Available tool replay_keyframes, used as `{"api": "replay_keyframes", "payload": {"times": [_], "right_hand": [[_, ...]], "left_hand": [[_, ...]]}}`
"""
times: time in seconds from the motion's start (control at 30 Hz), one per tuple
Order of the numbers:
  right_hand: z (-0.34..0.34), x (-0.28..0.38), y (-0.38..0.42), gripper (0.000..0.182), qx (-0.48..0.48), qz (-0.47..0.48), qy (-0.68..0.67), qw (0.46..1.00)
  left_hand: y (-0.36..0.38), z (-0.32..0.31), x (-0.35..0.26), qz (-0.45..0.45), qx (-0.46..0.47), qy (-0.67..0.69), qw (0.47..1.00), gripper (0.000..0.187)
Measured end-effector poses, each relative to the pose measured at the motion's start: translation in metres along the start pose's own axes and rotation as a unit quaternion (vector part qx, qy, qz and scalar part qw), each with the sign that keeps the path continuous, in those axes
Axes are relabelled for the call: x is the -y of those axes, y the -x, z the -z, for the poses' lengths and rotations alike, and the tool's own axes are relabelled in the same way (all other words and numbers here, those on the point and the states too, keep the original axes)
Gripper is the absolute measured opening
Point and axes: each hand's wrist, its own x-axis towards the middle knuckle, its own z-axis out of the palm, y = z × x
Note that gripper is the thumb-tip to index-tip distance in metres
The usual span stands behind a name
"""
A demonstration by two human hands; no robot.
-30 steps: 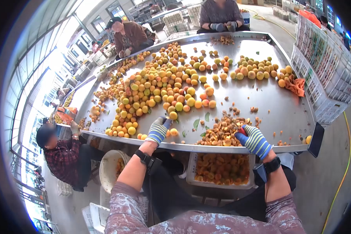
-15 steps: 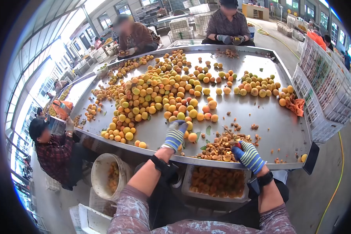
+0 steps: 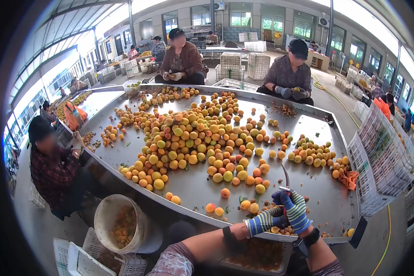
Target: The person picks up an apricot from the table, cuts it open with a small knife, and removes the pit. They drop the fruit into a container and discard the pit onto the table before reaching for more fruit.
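Note:
My right hand, in a striped blue-and-yellow glove, is closed round the red handle of a knife with a thin curved blade that points up and away from me. Close against it on the left is my left hand, gloved alike, its fingers curled. Whatever those fingers hold is hidden. Both hands are above a pile of halved apricots and pits at the table's near edge. Several loose apricots lie just beyond my left hand.
A large heap of apricots covers the middle of the metal table. An orange cloth lies at the right, beside stacked white crates. Below are a white bucket and a tub of fruit. Co-workers sit around the table.
My left hand has moved right from the apricot heap to meet my right hand. The knife now points upward. The camera view has tilted up, showing more of the room.

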Motion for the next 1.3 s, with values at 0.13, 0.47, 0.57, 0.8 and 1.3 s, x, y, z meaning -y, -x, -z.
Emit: {"api": "replay_keyframes", "payload": {"times": [0.13,0.47,0.57,0.8,1.3], "right_hand": [[-0.021,0.019,-0.022,0.042,0.059,-0.013,0.169,0.984],[-0.048,-0.024,-0.141,0.038,0.127,0.064,0.501,0.854],[-0.076,-0.03,-0.184,0.041,0.148,0.166,0.575,0.788],[-0.184,-0.055,-0.265,0.052,0.206,0.217,0.624,0.722],[-0.176,-0.068,-0.3,0.038,0.22,0.254,0.532,0.777]], "left_hand": [[0.001,0.032,0.007,-0.033,-0.121,0.108,0.986,0.029],[0.046,0.066,-0.121,-0.245,-0.31,0.343,0.852,0.022],[0.062,0.079,-0.145,-0.277,-0.328,0.38,0.819,0.024],[0.079,0.109,-0.154,-0.304,-0.398,0.399,0.768,0.026],[0.089,0.098,-0.167,-0.305,-0.362,0.418,0.775,0.026]]}}
